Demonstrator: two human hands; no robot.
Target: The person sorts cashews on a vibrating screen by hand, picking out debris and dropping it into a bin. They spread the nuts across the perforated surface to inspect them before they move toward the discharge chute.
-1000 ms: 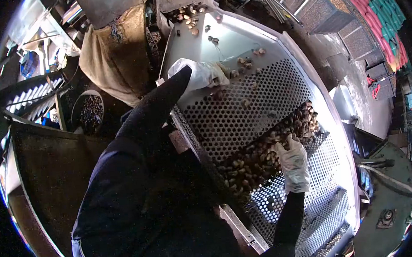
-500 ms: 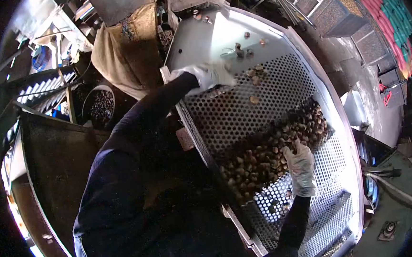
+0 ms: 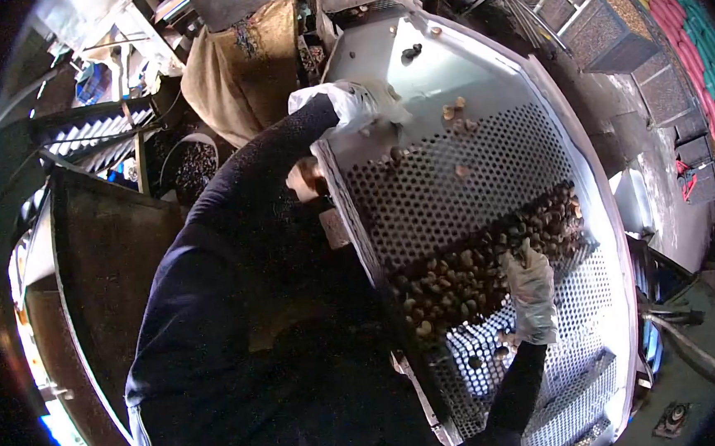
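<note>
A long metal tray (image 3: 469,165) with a perforated floor slants away in front of me. Brown nuts (image 3: 453,287) lie heaped in a band across its middle, and a few loose nuts (image 3: 459,116) are scattered higher up. My right hand (image 3: 532,285), in a whitish glove, rests at the lower edge of the heap. Its fingers are curled among the nuts, and what they hold is hidden. My left hand (image 3: 358,107), gloved too, is over the tray's upper left part, above the smooth plate. Motion blurs its fingers.
At upper left hangs a burlap cloth (image 3: 239,74), with a bucket of dark nuts (image 3: 192,164) below it. Coloured sacks (image 3: 685,43) are stacked at upper right, beside bins (image 3: 610,35) of pale material. The tray's raised wall (image 3: 594,173) runs along the right.
The whole scene has shifted slightly to the right in view. Loose nuts on the upper tray lie in different spots. My right hand stays at the heap; my left remains near the upper left edge.
</note>
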